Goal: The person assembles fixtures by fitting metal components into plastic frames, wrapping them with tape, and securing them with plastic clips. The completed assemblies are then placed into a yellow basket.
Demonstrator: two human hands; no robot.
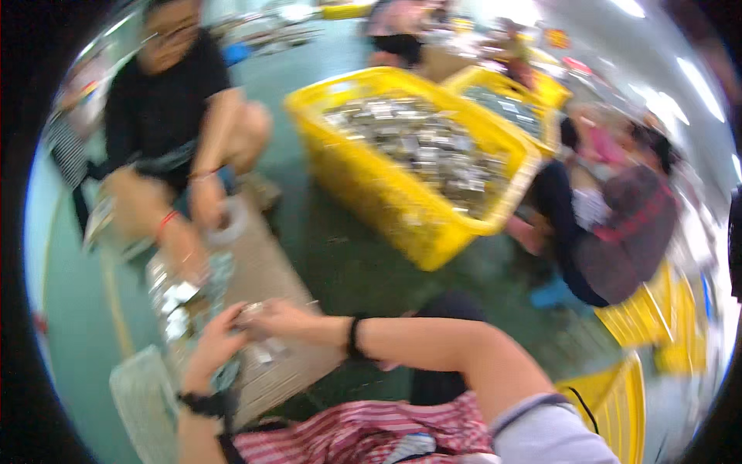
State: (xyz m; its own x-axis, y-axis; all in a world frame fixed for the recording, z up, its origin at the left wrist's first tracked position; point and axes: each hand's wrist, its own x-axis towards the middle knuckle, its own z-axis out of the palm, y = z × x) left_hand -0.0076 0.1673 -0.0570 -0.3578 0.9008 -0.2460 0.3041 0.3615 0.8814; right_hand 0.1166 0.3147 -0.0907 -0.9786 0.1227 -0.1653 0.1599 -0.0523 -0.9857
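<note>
My left hand [214, 346] and my right hand [284, 320] meet over a sheet of brown cardboard [267, 271]. Between their closed fingertips is a small shiny piece [252, 309], too blurred to tell its kind. Just below my fingers, a few more shiny pieces [267, 352] lie on the cardboard. Left of the cardboard is a clear plastic bag [220, 274] with silvery pieces [179, 301] beside it. A co-worker's hand [185, 251] reaches down to these pieces, while their other hand [207, 203] is by a pale round thing [228, 223].
A large yellow crate [363, 201] full of small shiny pieces stands ahead, with another yellow crate [553, 127] behind it. A co-worker [626, 224] sits low at the right. Near my right elbow are yellow crates [618, 394]; a pale green stool [143, 402] is at the lower left.
</note>
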